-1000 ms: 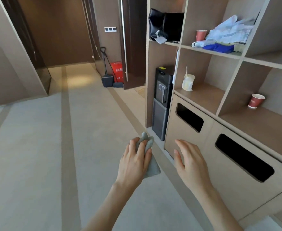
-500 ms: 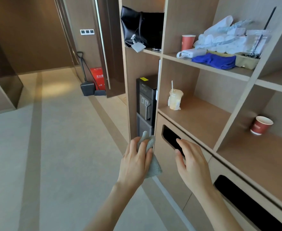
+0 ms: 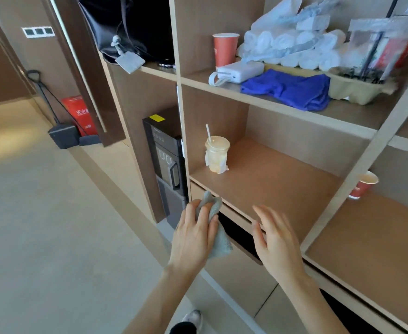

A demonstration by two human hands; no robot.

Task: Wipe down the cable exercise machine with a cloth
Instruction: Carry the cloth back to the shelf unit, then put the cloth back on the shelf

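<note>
Left hand [image 3: 195,233] grips bunched grey cloth [image 3: 213,222] in front of wooden shelf [image 3: 270,184]; right hand [image 3: 274,239] spread, holds nothing. No cable machine in view, so wiping looks not yet started; whole wipe-down left.

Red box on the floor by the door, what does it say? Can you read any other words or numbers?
"灭火" on the red box, in white; what follows is unclear.
Smaller white marks lower on it: too blurred to read.
The yellow sticker on the black water dispenser: too small to read.
White print on the upper red paper cup: blurred.
</note>
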